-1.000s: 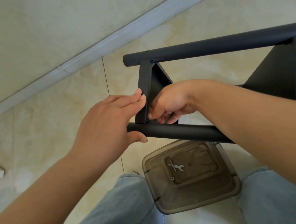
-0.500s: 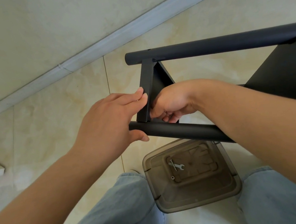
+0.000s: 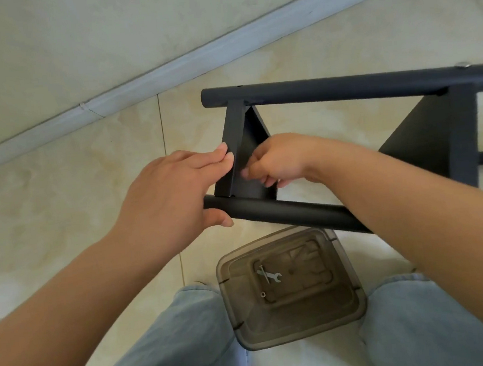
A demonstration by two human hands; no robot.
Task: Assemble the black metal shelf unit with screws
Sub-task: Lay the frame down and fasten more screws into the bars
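The black metal shelf unit lies on its side on the tiled floor: a far tube (image 3: pixel 343 88), a near tube (image 3: pixel 282 212) and a triangular shelf panel (image 3: pixel 238 150) between them. My left hand (image 3: pixel 173 196) grips the near tube's end, thumb under it and fingertips against the panel's edge. My right hand (image 3: pixel 276 161) reaches inside the panel with curled fingers; what it pinches is hidden. A second, larger panel (image 3: pixel 439 144) stands to the right. A screw head (image 3: pixel 462 64) sits on the far tube.
A smoky translucent plastic bin (image 3: pixel 296 320) stands between my knees, holding a small flat wrench (image 3: pixel 271 275), a long screw and a nut. My jeans-clad legs flank it. A wall with a white skirting board (image 3: pixel 162 69) runs diagonally behind.
The view has shifted a little. My right hand has drawn slightly higher inside the panel, its fingers working at the same spot. My left hand keeps its hold on the near tube.
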